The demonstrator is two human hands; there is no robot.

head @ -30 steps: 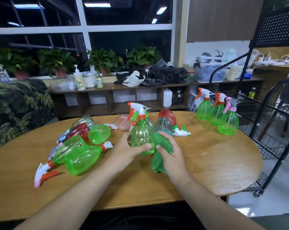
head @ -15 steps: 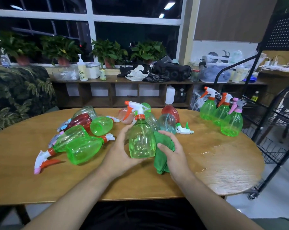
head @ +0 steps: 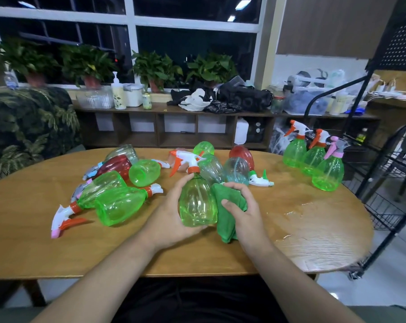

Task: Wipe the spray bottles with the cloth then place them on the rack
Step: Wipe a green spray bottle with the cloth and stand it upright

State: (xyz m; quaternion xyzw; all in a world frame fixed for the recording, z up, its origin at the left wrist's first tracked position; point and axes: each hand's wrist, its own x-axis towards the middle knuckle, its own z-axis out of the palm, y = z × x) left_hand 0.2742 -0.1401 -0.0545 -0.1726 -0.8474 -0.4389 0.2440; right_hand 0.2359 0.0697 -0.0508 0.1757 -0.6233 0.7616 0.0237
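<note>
The green spray bottle (head: 197,201) stands upright near the middle of the desk (head: 325,243), a little toward the near edge, its base cupped in the left hand (head: 169,217). It is clear green plastic with ribbed sides, an orange collar and a white head whose orange trigger points to 10 o'clock. The left fingers curl round the bottle's far and lower side, with the thumb lying up along its shoulder. At 3 o'clock, touching the bottle's flank, is the bunched green cloth (head: 227,217). The right hand (head: 241,213) grips it with fingers curled over the top and the thumb pressed into the fabric, and one end of it hangs down to the desk.

Right behind the bottle, at 12 to 1 o'clock, two clear bottles (head: 223,170) lie crowded together, with a red bottle (head: 241,153) and a small green one (head: 203,148) beyond them. A loose white and green spray head (head: 260,180) lies at 2 o'clock.

From 9 to 10 o'clock a heap of bottles (head: 120,205) lies on its side: several green, one dark red, one clear, their triggers pointing every way.

A wet sheen (head: 297,213) marks the desk at 3 o'clock. Farther out, at 2 o'clock, three upright green bottles (head: 329,173) stand close together at the desk's edge, two with orange triggers and one with pink. Just past them is the black wire rack (head: 383,197).
</note>
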